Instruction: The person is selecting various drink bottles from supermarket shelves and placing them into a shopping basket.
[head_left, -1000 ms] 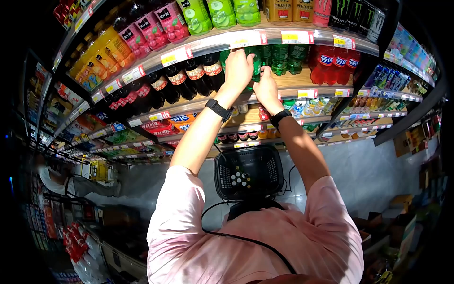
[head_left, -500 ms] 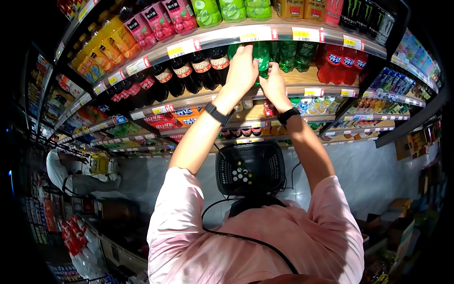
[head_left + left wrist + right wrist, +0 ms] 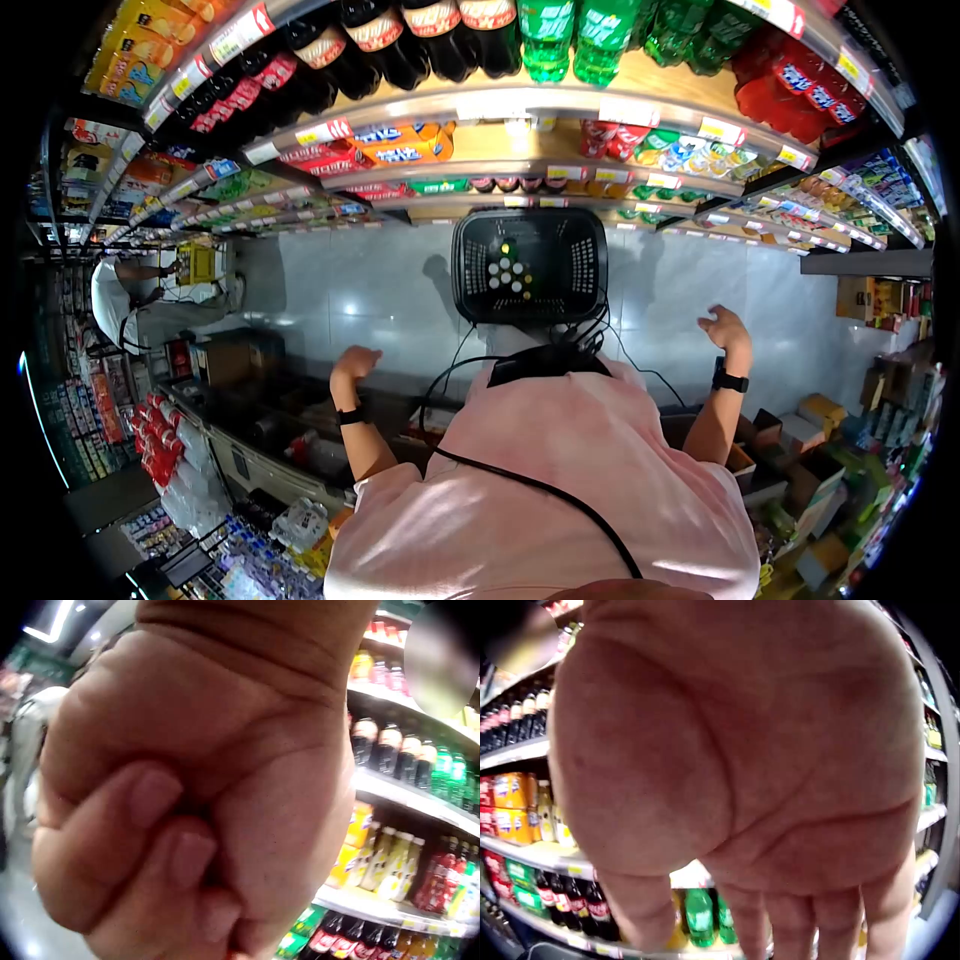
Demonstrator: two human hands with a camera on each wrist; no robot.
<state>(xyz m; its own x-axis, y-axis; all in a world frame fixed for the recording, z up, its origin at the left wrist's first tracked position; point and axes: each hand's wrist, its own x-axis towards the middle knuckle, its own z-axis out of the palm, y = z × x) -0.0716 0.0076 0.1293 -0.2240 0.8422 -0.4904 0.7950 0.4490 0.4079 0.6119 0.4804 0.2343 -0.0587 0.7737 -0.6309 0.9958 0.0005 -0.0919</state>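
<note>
At chest height beside the body, the left hand [image 3: 355, 365] holds nothing; the left wrist view shows its fingers [image 3: 191, 855] curled in against the palm. Out to the other side, the right hand [image 3: 728, 330] is empty, and in the right wrist view its fingers [image 3: 791, 926] extend downward. Two green bottles [image 3: 547, 38] stand at the shelf front, beside dark bottles [image 3: 432, 40] with cream labels. Between the hands and the shelving is a black basket [image 3: 462, 265] with several small round white tops [image 3: 505, 278] in it.
Curved shelves [image 3: 400, 105] of drinks span the front, red bottles [image 3: 800, 90] at the right. A person in white [image 3: 112, 300] is at the far left. Cartons [image 3: 820, 470] lie low at the right, and a black cable [image 3: 530, 487] crosses the pink shirt.
Both hands have let go of the green bottle and moved back from the shelf, spreading apart to either side of the body. The head view has shifted, showing the basket higher in the picture.
</note>
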